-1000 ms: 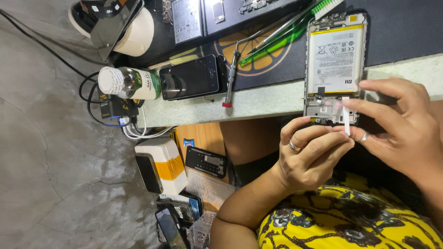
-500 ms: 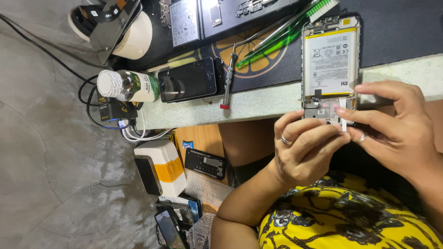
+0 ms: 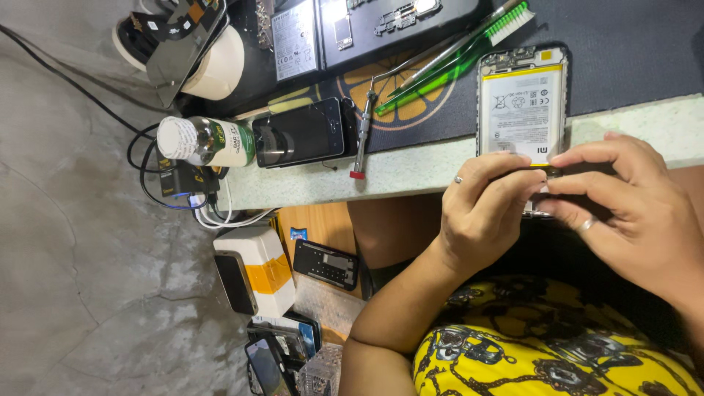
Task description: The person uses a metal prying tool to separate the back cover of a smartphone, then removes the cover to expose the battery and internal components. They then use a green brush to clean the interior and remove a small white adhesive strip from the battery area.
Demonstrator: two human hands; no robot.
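An opened phone (image 3: 522,103) with its back off and a white-and-yellow battery showing lies across the edge of the black mat (image 3: 631,51) and the pale table edge (image 3: 411,172). My left hand (image 3: 480,213), with a ring on it, grips the phone's lower end with thumb and fingers. My right hand (image 3: 631,205), also ringed, pinches the same end from the right. The two sets of fingertips meet over the phone's bottom part and hide it.
A green toothbrush (image 3: 455,55) and metal tweezers lie on the mat, with a red-tipped screwdriver (image 3: 361,136) next to them. Left of that lie a black phone (image 3: 301,133) and a small bottle (image 3: 205,141). Below the table are a white box (image 3: 257,268) and more phones.
My left hand has moved up onto the phone's lower end. The small white piece seen between my fingers earlier is no longer visible.
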